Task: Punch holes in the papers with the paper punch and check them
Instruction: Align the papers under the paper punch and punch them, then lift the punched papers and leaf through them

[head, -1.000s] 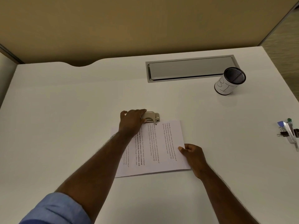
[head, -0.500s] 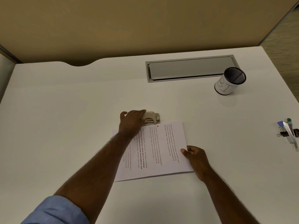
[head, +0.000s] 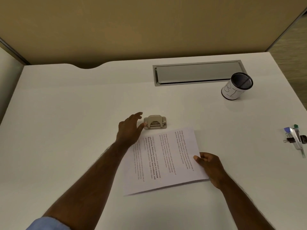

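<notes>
Right hand (head: 210, 166) is pinching the papers (head: 166, 160) at their 3 o'clock edge, thumb on top, sheet lying tilted on the desk (head: 66, 113). Left hand (head: 129, 128) is resting with fingers spread, holding nothing, thumb tip just beside the paper punch (head: 155, 122). Punch is sitting at 12 o'clock of the papers, clear of the sheet edge.

The paper punch (head: 155, 122) sits near the middle of the table (head: 66, 113), with the papers (head: 164, 161) just in front of it, toward the near edge. The left hand (head: 130, 128) lies just left of the punch, over the papers' far left corner; the right hand (head: 210, 166) is at their right edge. A cable hatch (head: 197, 73) lies along the far edge, a cup (head: 236, 87) beside its right end. Clips and pens (head: 294, 138) lie at the right edge.
</notes>
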`<move>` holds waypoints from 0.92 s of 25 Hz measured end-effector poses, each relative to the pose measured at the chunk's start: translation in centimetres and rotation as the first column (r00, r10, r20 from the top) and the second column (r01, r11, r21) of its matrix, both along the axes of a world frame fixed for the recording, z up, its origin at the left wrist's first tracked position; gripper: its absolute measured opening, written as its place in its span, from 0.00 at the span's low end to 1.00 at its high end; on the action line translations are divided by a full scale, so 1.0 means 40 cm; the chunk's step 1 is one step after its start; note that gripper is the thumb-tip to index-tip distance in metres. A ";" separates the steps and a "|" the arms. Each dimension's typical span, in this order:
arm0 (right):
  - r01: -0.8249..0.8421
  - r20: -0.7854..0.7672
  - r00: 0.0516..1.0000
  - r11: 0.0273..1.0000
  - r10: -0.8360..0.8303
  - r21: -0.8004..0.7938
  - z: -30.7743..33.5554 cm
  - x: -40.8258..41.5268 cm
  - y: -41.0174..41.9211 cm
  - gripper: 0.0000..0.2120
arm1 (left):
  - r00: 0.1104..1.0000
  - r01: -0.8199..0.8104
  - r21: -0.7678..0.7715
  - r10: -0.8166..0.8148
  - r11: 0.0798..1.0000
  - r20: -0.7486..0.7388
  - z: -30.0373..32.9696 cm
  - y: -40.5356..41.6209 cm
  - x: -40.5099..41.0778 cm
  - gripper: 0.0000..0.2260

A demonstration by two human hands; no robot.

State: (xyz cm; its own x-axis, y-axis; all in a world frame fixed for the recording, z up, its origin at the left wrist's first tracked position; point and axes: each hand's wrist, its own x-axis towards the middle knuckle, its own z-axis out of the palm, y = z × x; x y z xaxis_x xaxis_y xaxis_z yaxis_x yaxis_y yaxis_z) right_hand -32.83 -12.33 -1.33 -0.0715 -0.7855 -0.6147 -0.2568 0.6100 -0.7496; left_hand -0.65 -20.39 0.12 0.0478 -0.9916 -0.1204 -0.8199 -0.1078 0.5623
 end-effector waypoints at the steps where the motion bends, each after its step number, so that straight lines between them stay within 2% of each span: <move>1: -0.012 0.011 1.000 1.000 0.012 0.011 0.009 -0.012 -0.003 0.05 | 1.000 0.009 0.016 -0.009 1.000 -0.008 0.005 0.012 0.010 0.19; 4: -0.052 0.066 0.997 0.998 0.051 0.024 0.054 -0.031 -0.033 0.08 | 0.994 0.088 0.139 -0.079 0.986 -0.071 0.025 0.047 0.033 0.17; 8: -0.248 0.007 0.968 0.965 0.249 -0.080 0.165 -0.023 -0.126 0.07 | 0.937 0.252 0.290 -0.158 0.923 -0.311 0.076 0.090 0.019 0.17; 11: -0.423 -0.066 0.906 0.896 0.417 -0.139 0.259 0.013 -0.200 0.05 | 0.879 0.249 0.313 -0.078 0.916 -0.470 0.130 0.136 0.000 0.13; 15: -0.575 -0.152 0.818 0.784 0.555 -0.234 0.365 0.105 -0.265 0.05 | 0.725 0.150 0.320 0.116 0.935 -0.679 0.170 0.225 -0.001 0.11; 18: -0.515 -0.107 0.853 0.793 0.510 -0.324 0.431 0.145 -0.276 0.10 | 0.592 0.026 0.295 0.223 0.955 -0.774 0.189 0.288 0.007 0.12; 21: -0.428 0.053 0.885 0.854 0.462 -0.294 0.452 0.143 -0.214 0.18 | 0.492 -0.039 0.236 0.224 0.971 -0.841 0.217 0.331 0.019 0.12; 23: -0.426 0.089 0.881 0.860 0.465 -0.281 0.423 0.149 -0.129 0.17 | 0.460 -0.095 0.209 0.229 0.973 -0.858 0.240 0.344 0.028 0.12</move>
